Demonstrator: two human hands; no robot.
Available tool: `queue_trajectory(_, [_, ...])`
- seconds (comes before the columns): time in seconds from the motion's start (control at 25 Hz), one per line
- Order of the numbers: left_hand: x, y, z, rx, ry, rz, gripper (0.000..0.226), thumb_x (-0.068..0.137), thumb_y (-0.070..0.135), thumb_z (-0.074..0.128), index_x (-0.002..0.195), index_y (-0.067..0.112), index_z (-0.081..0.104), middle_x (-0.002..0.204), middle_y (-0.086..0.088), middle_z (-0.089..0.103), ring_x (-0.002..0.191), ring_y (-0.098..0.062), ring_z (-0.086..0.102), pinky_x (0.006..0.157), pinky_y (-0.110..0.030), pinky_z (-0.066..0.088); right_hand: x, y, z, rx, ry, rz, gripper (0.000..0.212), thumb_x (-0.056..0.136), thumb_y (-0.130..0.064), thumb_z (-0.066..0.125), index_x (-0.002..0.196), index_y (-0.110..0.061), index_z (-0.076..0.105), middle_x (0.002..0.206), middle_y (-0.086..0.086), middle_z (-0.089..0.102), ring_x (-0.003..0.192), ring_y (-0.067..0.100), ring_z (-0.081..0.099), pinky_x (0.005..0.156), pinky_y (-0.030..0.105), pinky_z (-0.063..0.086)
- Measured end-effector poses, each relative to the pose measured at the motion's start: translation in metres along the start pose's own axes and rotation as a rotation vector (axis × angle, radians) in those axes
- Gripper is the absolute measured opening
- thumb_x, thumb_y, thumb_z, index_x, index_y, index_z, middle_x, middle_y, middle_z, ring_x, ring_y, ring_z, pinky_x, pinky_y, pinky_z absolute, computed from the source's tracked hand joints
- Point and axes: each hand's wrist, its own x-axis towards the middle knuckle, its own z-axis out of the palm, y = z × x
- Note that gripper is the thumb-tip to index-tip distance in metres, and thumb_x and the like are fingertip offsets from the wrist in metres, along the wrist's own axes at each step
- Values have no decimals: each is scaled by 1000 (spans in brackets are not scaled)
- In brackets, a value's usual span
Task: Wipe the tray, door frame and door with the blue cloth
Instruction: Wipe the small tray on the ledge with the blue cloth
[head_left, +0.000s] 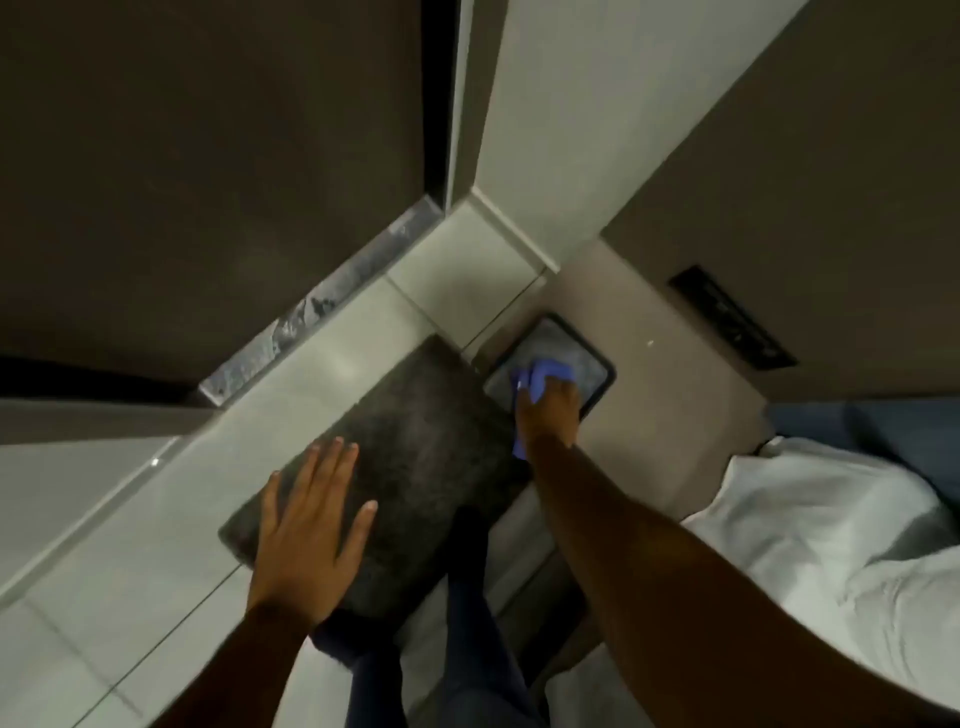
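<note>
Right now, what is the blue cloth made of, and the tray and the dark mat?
Blue cloth: soft fabric, since it bunches under the right hand. Tray: dark rigid rim, greyish smooth base, maybe plastic or metal. Dark mat: fuzzy, speckled pile, likely carpet-like textile.

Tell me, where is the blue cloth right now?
In the head view, the blue cloth is right of centre, under the right hand, pressed onto the small dark-rimmed tray just right of the dark mat.

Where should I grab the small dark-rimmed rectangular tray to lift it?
Probably the far right rim of the dark-rimmed rectangular tray, coming from the right: it is bare, while the right hand presses the blue cloth on the near part and the dark mat crowds its left.
</note>
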Motion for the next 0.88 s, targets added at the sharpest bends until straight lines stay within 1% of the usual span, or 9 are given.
queue_trajectory(0.12, [3, -10, 34, -4, 11, -103, 75, 105, 56, 29, 170, 19, 31, 176, -5, 34, 164, -26, 27, 133, -60, 12, 31, 29, 32, -89, -88, 129, 69, 103, -41, 68, 158, -8, 43, 159, 18, 40, 147, 39, 42, 123, 48, 41])
queue_trajectory(0.2, [-3, -20, 55, 23, 10, -121, 73, 105, 52, 33, 167, 14, 37, 172, -9, 42, 161, -30, 35, 129, -66, 22, 41, 46, 54, -117, -136, 137, 79, 100, -40, 73, 163, -10, 35, 160, 17, 37, 149, 39, 39, 124, 51, 40])
queue_trajectory(0.28, [-8, -29, 66, 35, 6, -116, 72, 106, 52, 32, 166, 13, 39, 171, -9, 44, 161, -29, 36, 127, -66, 24, 46, 57, 68, -116, -132, 111, 76, 99, -28, 74, 162, -11, 34, 159, 17, 37, 149, 40, 38, 124, 51, 39])
queue_trajectory(0.36, [-7, -33, 71, 36, 11, -117, 72, 106, 53, 32, 167, 14, 38, 172, -8, 43, 162, -27, 35, 129, -66, 19, 57, 63, 68, -70, -105, 100, 64, 100, -12, 67, 158, -11, 38, 157, 17, 40, 145, 41, 44, 122, 54, 42])
queue_trajectory(0.4, [-7, -35, 72, 21, 12, -128, 72, 106, 54, 32, 167, 16, 37, 173, -6, 41, 163, -26, 33, 130, -66, 17, 60, 64, 67, -84, -120, 81, 61, 101, -11, 65, 156, -11, 39, 156, 18, 41, 142, 42, 48, 120, 55, 45])
queue_trajectory(0.52, [0, -38, 70, -26, 42, -134, 73, 106, 58, 28, 171, 24, 27, 178, 1, 31, 166, -19, 22, 133, -62, 4, 70, 67, 63, -147, -158, 68, 67, 102, -23, 68, 158, -9, 35, 158, 21, 42, 139, 45, 52, 117, 58, 47])
queue_trajectory(0.68, [12, -53, 62, -20, 85, -191, 73, 107, 63, 20, 172, 30, 18, 181, 4, 21, 168, -17, 11, 132, -56, -8, 83, 58, 63, -38, -158, 189, 72, 102, -35, 71, 159, -9, 35, 158, 20, 47, 140, 42, 54, 119, 55, 47])
queue_trajectory(0.76, [9, -61, 62, -12, 67, -193, 75, 106, 64, 18, 172, 30, 16, 181, 4, 20, 168, -17, 10, 131, -56, -9, 85, 57, 64, -49, -169, 167, 63, 103, -31, 70, 154, -6, 42, 153, 20, 51, 138, 41, 55, 118, 52, 47])
queue_trajectory(0.88, [5, -74, 64, 17, 46, -174, 75, 106, 64, 18, 173, 31, 15, 181, 4, 20, 168, -16, 9, 130, -54, -11, 86, 60, 64, -143, -53, 83, 49, 103, -25, 67, 144, -2, 52, 144, 22, 58, 132, 41, 59, 111, 49, 49])
